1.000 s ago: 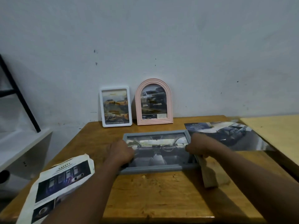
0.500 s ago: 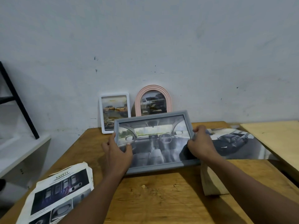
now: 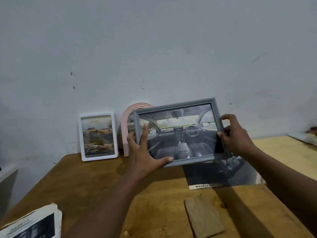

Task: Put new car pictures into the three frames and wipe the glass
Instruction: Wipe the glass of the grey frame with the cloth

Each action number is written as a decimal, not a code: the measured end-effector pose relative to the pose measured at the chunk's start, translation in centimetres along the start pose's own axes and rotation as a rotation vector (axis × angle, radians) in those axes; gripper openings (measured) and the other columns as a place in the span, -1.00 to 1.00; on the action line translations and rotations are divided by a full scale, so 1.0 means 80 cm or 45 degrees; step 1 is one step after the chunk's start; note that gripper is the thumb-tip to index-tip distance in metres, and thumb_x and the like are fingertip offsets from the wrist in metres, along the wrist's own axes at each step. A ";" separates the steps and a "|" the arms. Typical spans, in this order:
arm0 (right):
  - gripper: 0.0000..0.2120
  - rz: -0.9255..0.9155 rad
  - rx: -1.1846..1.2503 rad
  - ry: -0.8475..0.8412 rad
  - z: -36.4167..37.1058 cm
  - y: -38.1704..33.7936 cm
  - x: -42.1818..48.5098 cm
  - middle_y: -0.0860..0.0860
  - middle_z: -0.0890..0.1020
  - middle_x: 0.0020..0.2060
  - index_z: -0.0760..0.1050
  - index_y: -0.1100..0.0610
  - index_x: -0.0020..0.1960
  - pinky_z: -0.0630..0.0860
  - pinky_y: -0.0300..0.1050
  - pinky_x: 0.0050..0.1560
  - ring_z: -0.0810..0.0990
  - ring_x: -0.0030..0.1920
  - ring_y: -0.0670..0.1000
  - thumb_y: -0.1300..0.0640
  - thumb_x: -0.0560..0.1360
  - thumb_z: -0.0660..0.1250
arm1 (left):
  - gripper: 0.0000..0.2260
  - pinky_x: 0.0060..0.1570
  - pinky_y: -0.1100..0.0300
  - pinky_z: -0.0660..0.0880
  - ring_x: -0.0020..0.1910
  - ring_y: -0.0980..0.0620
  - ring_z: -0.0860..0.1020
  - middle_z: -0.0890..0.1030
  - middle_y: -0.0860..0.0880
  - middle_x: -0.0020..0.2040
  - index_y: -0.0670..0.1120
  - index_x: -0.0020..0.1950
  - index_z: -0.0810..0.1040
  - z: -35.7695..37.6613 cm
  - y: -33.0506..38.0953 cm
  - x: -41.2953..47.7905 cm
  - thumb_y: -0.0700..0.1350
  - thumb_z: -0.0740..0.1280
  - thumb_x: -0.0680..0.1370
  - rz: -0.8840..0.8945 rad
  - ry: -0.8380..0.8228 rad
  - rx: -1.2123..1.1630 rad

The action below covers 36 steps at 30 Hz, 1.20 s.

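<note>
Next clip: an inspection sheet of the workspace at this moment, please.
Surface: wooden table against the wall.
Job's things: grey frame held up, car-interior picture inside; white frame and pink arched frame lean on the wall, the pink one partly hidden.
Clutter: car poster lying flat; wooden block near the front; printed sheet at front left.
Hands: left hand holds the grey frame's lower left corner, forefinger across its front; right hand grips its right edge.
Cables: nothing seen.
Surroundings: wall with small marks; paler table on the right; shelf on the left.
</note>
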State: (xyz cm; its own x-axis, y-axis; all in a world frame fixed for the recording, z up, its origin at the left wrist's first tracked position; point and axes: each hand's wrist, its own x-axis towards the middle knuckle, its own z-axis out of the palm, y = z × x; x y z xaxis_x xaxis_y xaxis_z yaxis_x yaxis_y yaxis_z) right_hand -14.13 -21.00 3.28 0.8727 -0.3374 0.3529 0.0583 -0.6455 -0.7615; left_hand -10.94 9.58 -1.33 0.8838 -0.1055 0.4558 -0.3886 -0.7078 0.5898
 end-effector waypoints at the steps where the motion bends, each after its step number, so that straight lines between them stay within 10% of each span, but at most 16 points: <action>1: -0.50 -0.015 -0.027 0.002 -0.007 0.009 0.007 0.10 0.57 -0.06 0.18 -0.09 0.42 0.50 -0.22 -0.34 0.57 -0.16 0.06 0.24 0.61 0.30 | 0.22 0.50 -0.17 0.18 0.62 -0.26 -0.08 -0.37 0.05 0.58 0.47 0.53 -0.29 0.012 0.006 0.011 0.43 0.56 0.18 0.006 -0.024 0.002; 26: -0.17 -0.055 -0.264 0.083 0.036 0.187 0.188 0.20 0.56 0.15 -0.13 -0.41 0.52 0.63 0.17 -0.05 0.58 -0.04 0.18 0.20 0.61 0.29 | 0.17 0.52 -0.02 0.20 0.63 -0.23 -0.08 -0.43 -0.10 0.57 0.25 0.59 -0.38 0.204 0.028 0.164 0.39 0.48 0.36 0.041 -0.011 0.453; 36: -0.17 -0.194 -0.334 0.058 0.040 0.184 0.180 0.20 0.63 -0.06 -0.15 -0.21 0.60 0.55 0.09 -0.14 0.58 -0.19 0.17 0.12 0.58 0.34 | 0.07 0.55 -0.08 -0.20 0.52 -0.24 -0.50 -0.67 -0.14 0.44 0.00 0.62 -0.38 0.203 0.041 0.157 0.25 0.41 0.52 0.072 -0.062 0.698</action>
State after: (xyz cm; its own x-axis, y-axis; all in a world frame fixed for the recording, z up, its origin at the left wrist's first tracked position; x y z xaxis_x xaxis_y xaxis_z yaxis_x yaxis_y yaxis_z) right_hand 0.85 -33.16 -4.64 0.8406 -0.2497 0.4807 0.0544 -0.8440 -0.5336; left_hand 3.10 -5.38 -4.49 0.8817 -0.1768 0.4373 -0.2548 -0.9588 0.1260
